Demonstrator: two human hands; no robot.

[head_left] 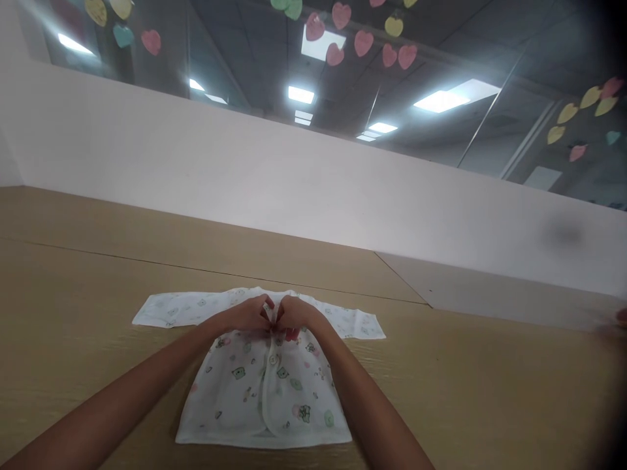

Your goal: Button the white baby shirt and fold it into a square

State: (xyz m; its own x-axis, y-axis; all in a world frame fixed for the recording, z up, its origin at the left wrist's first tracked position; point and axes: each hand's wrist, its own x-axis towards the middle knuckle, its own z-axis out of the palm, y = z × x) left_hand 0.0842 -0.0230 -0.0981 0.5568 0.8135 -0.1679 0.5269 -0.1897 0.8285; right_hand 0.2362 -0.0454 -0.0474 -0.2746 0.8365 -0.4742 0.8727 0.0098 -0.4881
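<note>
"Where's that baby's printed cotton jacket (255, 398) lying?"

"Flat on the tabletop (441, 385), toward the near edge, with its sleeves (166, 312) spread out to either side. The far edge of the tabletop is well beyond it."

"And the hands?"

"The left hand (245, 313) and right hand (296, 313) are close together at the neckline, their fingers (267, 305) pinched closed on the fabric at the top of the front band (268, 398)."

"How far along does it look?"

"Lower down, the front band lies closed, and one white button (273, 360) looks done up. The top is hidden under the fingers, so I can't tell whether it's fastened there."
</note>
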